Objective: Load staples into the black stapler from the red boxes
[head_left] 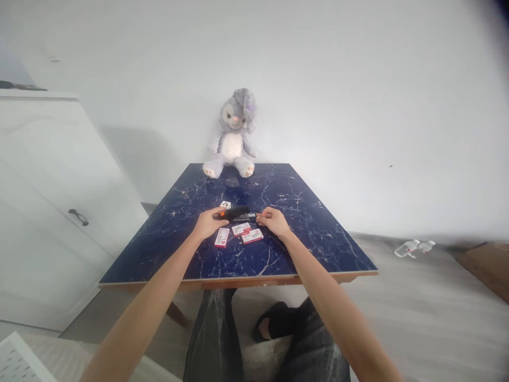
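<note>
two hands (210, 223) (274, 221), one stapler (238, 213), three red-and-white boxes (221, 238) (240, 228) (252, 236), one plush toy (232, 144), one table (314, 239)

The table (167, 223) is deep blue with white marble veining, its edge (246, 284) brown. The stapler (238, 212) shows black, silver and a touch of orange; the boxes (221, 237) are white with red. The plush (231, 147) is lilac-grey, white-bellied. The cabinet (47, 159) is white with faint grey streaks, its handle (78, 217) black. The trousers (214, 339) are dark grey, pale-streaked; the floor (397, 297) is grey.
</note>
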Tool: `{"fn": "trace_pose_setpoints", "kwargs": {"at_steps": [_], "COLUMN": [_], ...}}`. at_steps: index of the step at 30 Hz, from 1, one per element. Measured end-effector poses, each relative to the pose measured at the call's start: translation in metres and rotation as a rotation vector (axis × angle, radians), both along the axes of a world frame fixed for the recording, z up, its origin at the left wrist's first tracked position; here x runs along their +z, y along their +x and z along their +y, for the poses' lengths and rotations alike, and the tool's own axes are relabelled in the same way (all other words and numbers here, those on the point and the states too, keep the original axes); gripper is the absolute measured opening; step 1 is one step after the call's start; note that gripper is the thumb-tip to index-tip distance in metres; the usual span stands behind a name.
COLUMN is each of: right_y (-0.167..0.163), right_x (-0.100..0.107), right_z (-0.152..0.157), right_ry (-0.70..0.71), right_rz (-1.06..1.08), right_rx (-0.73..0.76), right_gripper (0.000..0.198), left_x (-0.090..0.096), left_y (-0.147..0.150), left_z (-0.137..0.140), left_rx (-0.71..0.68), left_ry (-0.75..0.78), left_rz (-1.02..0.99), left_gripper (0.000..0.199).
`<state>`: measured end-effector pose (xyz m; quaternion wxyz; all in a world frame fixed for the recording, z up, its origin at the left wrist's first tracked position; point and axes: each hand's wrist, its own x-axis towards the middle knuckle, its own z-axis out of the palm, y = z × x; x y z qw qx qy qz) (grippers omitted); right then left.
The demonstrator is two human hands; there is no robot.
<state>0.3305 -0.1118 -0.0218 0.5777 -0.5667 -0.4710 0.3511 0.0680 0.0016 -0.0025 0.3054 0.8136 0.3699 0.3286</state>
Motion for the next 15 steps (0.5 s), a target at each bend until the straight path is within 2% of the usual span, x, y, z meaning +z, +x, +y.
{"fn": "trace_pose_setpoints", "kwargs": {"at_steps": [7, 15], "right_y": [-0.0010, -0.0001], "right_x": [0.0018, 0.0007], "right_z": [0.0013, 0.0036], "right_ry": [-0.030, -0.024], "right_rz": [-0.017, -0.020], "right_rx": [0.017, 0.017], "right_gripper": [0.024, 0.024], "left_x": [-0.0038, -0.0064], "left_y": [0.0000, -0.0015], "left_z": [0.0019, 0.0032], "left_rx": [-0.010, -0.023], "left_ry": [-0.013, 0.022], "left_rz": [-0.026, 0.007], "left_gripper": [0.061, 0.054]}}
